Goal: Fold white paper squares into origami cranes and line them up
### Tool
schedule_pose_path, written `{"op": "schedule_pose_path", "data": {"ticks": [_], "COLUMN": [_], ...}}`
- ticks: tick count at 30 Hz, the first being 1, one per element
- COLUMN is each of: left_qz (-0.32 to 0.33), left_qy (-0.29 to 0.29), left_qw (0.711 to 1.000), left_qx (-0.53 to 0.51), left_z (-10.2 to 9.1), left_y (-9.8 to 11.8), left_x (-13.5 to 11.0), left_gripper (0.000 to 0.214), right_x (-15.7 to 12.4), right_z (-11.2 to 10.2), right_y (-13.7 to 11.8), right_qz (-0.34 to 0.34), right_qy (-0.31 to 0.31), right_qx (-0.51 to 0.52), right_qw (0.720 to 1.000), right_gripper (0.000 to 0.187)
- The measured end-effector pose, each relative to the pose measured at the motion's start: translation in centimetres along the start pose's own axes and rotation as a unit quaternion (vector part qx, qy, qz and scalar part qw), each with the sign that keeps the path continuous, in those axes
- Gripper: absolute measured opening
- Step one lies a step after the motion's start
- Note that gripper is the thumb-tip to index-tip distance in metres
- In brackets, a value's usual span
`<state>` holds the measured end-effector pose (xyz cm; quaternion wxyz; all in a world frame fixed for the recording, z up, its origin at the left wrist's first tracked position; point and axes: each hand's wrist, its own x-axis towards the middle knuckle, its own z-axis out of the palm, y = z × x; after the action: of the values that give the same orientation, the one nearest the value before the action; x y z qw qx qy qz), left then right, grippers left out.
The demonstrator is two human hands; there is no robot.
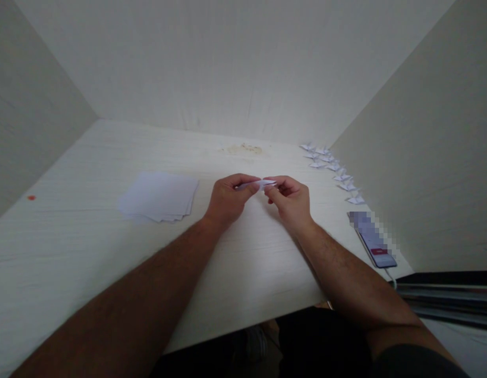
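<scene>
A small folded piece of white paper (262,182) is pinched between both my hands, held just above the table. My left hand (232,198) grips its left end between thumb and fingers. With thumb and fingertips, my right hand (292,200) closes on the right end, where a pointed tip sticks out. Parts of the paper are covered by my fingers, so its full shape is hidden. To the left of my hands lies a loose stack of white paper sheets (162,194).
Several folded white paper cranes (333,167) line the table's right side by the wall. Nearer me lies a phone (371,239) with a cable (391,277). Walls enclose the white table (89,252) at back and sides. A brownish stain (243,149) and an orange spot (31,198) mark its surface.
</scene>
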<state>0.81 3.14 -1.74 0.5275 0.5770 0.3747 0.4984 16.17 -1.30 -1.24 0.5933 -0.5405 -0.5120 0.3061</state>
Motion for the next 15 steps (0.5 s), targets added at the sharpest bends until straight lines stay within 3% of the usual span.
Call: {"op": "schedule_pose_path", "data": {"ticks": [7, 15], "left_qz": [0.034, 0.078], "left_qy": [0.013, 0.04], "left_qw": [0.999, 0.992], "left_qx": [0.0, 0.093], "left_z": [0.14, 0.44], "left_y": [0.01, 0.43], "left_x": [-0.23, -0.94], "left_gripper": [0.014, 0.009], "right_x": [0.19, -0.02], "right_z": [0.2, 0.49], "right_y": [0.3, 0.1], "right_qz": [0.019, 0.027], "right_qy": [0.001, 0.015], "right_qx": [-0.004, 0.002], "right_qw": [1.0, 1.0], "right_gripper": [0.018, 0.019]}}
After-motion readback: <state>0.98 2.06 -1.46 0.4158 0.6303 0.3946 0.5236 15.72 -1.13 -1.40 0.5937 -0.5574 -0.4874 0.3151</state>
